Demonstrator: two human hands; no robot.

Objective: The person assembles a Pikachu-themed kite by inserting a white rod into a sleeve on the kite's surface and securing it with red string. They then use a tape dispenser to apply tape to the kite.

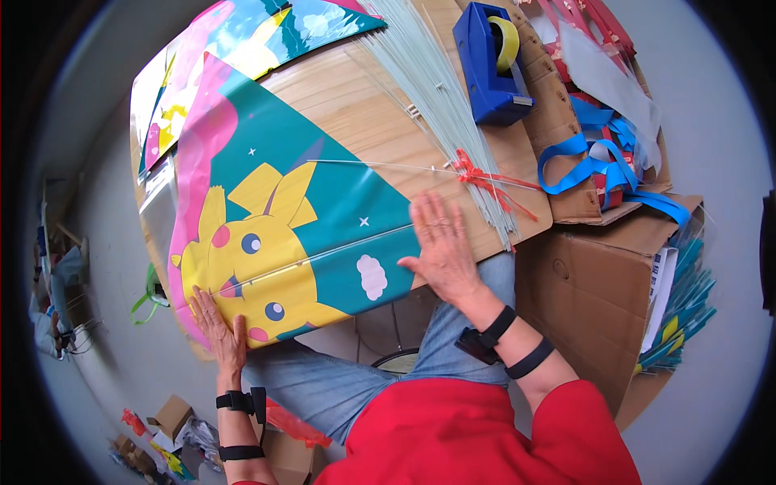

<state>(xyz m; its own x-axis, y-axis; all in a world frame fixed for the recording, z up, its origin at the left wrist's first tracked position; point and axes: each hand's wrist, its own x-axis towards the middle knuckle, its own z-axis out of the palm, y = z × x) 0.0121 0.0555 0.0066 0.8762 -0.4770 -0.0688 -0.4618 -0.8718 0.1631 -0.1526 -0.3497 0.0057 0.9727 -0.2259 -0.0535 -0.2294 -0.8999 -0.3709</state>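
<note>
A triangular printed sheet that looks like a kite sail (331,234), teal with a yellow cartoon animal and a pink border, lies on the wooden board before me. Across it runs a thin pale rod (323,257), spanning from near my left fingers toward my right hand. My left hand (218,330) rests flat on the sheet's near left part, fingers stretched out. At the sheet's right edge my right hand (443,246) lies flat with spread fingers, partly over the wood. Another thin rod (380,164) with a small white fitting reaches from the sheet toward the rod bundle.
A bundle of thin rods (440,97) tied with red string (477,171) lies on the board's right side. Beside it stands a blue tape dispenser (493,69). Cardboard boxes (586,295) with blue ribbon (618,166) are at the right. More printed sheets (267,40) lie far left.
</note>
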